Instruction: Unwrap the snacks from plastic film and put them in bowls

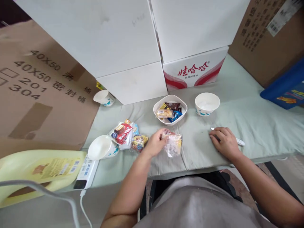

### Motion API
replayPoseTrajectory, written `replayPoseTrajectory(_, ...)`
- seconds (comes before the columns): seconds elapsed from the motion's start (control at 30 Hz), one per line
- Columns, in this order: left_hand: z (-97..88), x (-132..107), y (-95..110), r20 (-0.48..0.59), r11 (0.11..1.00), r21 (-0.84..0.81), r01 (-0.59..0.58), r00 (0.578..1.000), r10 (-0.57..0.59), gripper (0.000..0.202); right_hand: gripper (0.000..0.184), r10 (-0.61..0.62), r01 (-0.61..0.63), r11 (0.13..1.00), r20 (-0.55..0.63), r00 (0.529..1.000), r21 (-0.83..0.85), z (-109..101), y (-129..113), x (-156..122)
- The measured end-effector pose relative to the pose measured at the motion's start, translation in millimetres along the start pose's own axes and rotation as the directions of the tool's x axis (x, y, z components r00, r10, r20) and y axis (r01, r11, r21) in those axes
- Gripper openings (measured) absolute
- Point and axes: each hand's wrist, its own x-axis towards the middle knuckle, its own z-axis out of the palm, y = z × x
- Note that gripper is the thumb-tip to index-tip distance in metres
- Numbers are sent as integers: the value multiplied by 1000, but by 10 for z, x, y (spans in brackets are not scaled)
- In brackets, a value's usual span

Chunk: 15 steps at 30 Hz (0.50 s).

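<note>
My left hand [156, 143] is closed on a snack in a clear plastic wrapper [173, 144], held low near the front of the cloth. On the right, my right hand [225, 142] rests on the cloth with curled fingers over a slim white tool [240, 142]. A small shiny tip shows by its fingertips; the middle is hidden under the palm. Beyond my left hand is a white bowl [156, 109] with several wrapped snacks. Left of that hand lie a red-and-white snack packet [122, 133] and a yellow snack packet [139, 142], among other wrapped pieces.
Paper cups stand at the right [207, 104], left [102, 148] and back left, the last tipped [104, 97]. White boxes [133, 84] wall off the back. Cardboard boxes flank both sides. A yellow jug [42, 171] and a power strip [87, 171] lie front left; a blue container [285, 88] is far right.
</note>
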Motion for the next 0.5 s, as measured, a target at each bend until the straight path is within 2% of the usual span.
replayPoseTrajectory(0.07, 335, -47, -77, 12, 998, 56, 19, 1000, -20, 26, 17, 97, -100, 993, -32, 995, -68, -15, -7, -22)
replayPoseTrajectory(0.1, 479, -70, -116, -32, 992, 122, 11, 999, -7, 25, 19, 162, -166, 979, -37, 986, -120, -21, -6, -33)
replayPoseTrajectory(0.17, 687, -107, -185, -186, 966, 249, -63, 976, 111, 27, 22, 280, -275, 940, -4, 960, -202, -28, -2, -41)
replayPoseTrajectory(0.23, 775, -124, -235, -311, 930, 329, -167, 910, 273, 32, 21, 317, -300, 935, 63, 946, -186, -36, -36, -19)
replayPoseTrajectory(0.27, 783, -124, -252, -340, 914, 346, -212, 880, 332, 32, 21, 293, -280, 951, 91, 952, -133, -45, -85, 5)
replayPoseTrajectory(0.33, 756, -114, -270, -354, 903, 334, -270, 852, 386, 30, 20, 191, -197, 979, 109, 975, 44, -82, -269, 74)
replayPoseTrajectory(0.43, 702, -103, -273, -329, 898, 297, -324, 848, 415, 29, 22, -16, -24, 957, 135, 991, 288, -174, -707, 194)
replayPoseTrajectory(0.5, 687, -112, -273, -312, 890, 296, -347, 845, 434, 34, 25, -179, 110, 941, 196, 964, 320, -229, -981, 258)
